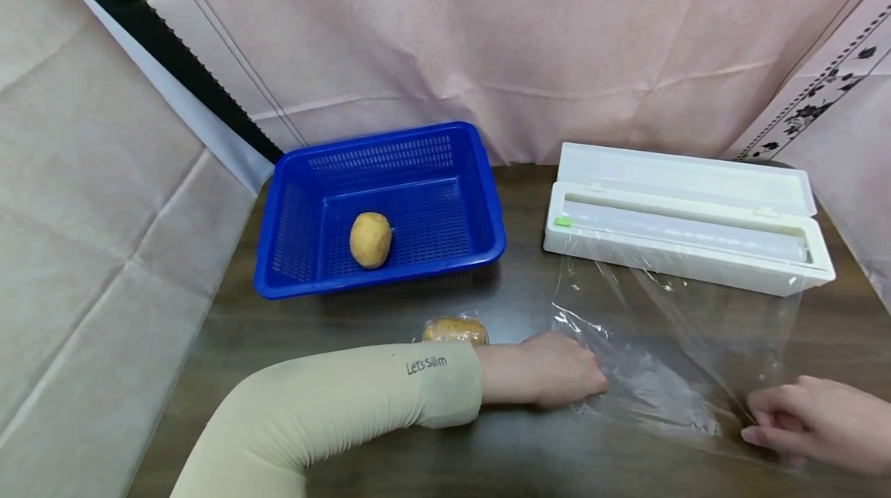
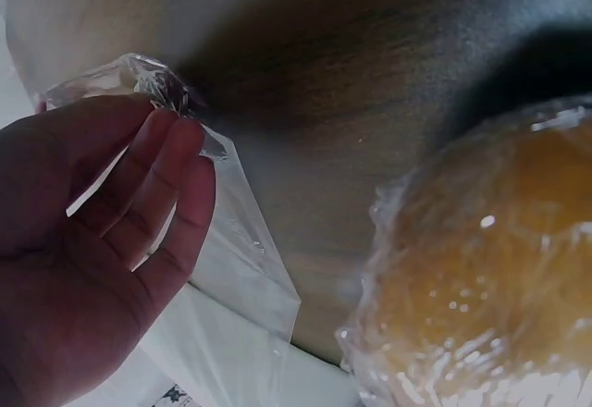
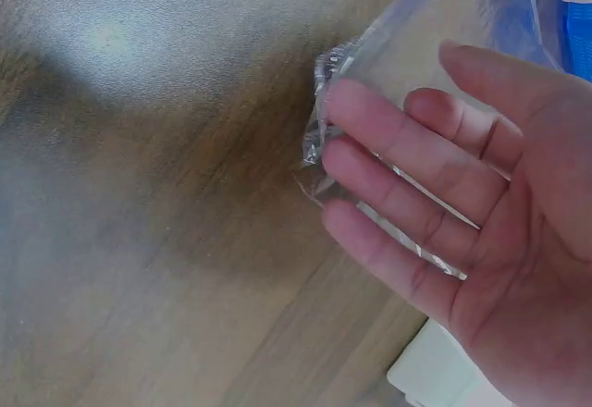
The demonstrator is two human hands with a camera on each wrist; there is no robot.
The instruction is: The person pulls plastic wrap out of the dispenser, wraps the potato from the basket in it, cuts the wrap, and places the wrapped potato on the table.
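Your clear, thin plastic film (image 1: pixel 661 390) spreads between your two hands and runs away from you to the pale, smooth cylindrical roll (image 1: pixel 682 231). Judge any pull by that line: the roll's long axis lies crosswise, nearly parallel to the line between your hands, so a draw would best come squarely towards you.

Your left grip (image 1: pixel 550 370) is pinched together on the film's gathered near corner. Your right grip (image 1: pixel 814 421) is at the other near corner, thumb apart from the longer fingers in the wrist view, with crumpled film at their tips; you cannot tell whether it is clamped there.

The roll sits in the long, white, hard plastic box (image 1: pixel 682 270), its lid tipped back beyond. Left of the film and closer to your left hand, an oval, golden-brown potato in glossy, wrinkled wrap (image 1: pixel 455 330) shows just past your sleeve. Farther off, a rounded, matte tan bare potato (image 1: pixel 370 240) rests in the rectangular blue perforated plastic basket (image 1: pixel 438 212), on the dark, wood-grained counter (image 1: pixel 515 459).
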